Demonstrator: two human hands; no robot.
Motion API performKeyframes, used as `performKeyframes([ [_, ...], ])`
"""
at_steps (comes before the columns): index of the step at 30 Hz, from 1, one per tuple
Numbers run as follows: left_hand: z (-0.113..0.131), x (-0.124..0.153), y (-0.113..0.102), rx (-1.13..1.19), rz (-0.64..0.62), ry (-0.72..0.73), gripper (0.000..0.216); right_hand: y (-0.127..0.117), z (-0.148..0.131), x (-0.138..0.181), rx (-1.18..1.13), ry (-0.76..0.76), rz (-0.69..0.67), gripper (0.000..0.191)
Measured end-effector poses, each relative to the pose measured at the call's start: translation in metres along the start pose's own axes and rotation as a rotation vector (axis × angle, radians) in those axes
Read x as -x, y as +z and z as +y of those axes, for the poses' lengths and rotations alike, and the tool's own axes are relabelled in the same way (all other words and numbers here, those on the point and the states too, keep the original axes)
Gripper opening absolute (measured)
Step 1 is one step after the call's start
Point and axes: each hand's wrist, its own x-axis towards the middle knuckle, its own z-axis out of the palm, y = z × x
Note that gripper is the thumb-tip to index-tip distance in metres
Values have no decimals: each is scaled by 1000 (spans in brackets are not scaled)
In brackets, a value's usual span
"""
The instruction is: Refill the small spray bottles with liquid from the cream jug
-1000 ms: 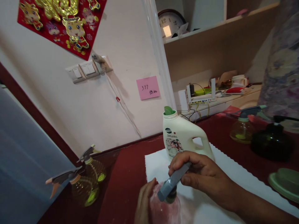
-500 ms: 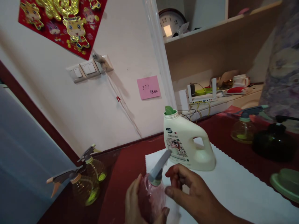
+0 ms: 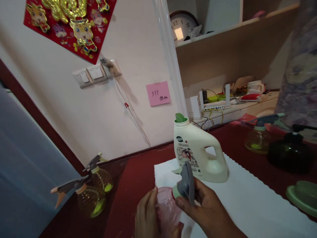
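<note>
My left hand is wrapped round a pink see-through spray bottle, which leans to the right just above the table. On its neck sits a grey spray head with a pale green collar. My right hand pinches that collar, thumb in front and the other fingers partly hidden behind the head. Directly behind my hands, a cream detergent jug stands upright, something green poking from its uncapped mouth.
White paper lies under the jug on the red tabletop. Two yellowish spray bottles stand at the left. To the right are another spray bottle, a dark pump bottle and a green soap dish. A router sits behind.
My right hand has closed on the spray head's collar; before, it was beside the bottle with fingers apart. The head has turned, and the bottle now tips to the right.
</note>
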Motion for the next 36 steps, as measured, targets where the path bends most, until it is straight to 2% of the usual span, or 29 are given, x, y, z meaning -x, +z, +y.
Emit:
performKeyframes([
  [4, -3, 0, -1, 38, -32, -14, 82, -3, -8, 1, 23, -98, -80, 19],
  [11, -6, 0, 0, 125, -51, -43, 87, -9, -15, 2, -33, -174, -85, 28],
  [17, 5, -5, 1, 225, 7, -149, 84, -22, -22, 0, 96, -312, -55, 28],
  [22, 15, -12, -5, 321, 24, -301, 80, -33, -39, -2, 147, -474, -41, 29],
  [26, 17, -16, -8, 458, -1, -432, 90, -39, -52, -1, 89, -491, 34, 27],
  [31, 19, -19, -8, 573, -42, -591, 100, -46, -57, -5, -48, -406, 53, 30],
  [36, 13, -20, -3, 600, -152, -621, 106, -48, -59, -10, -105, -466, 54, 30],
])
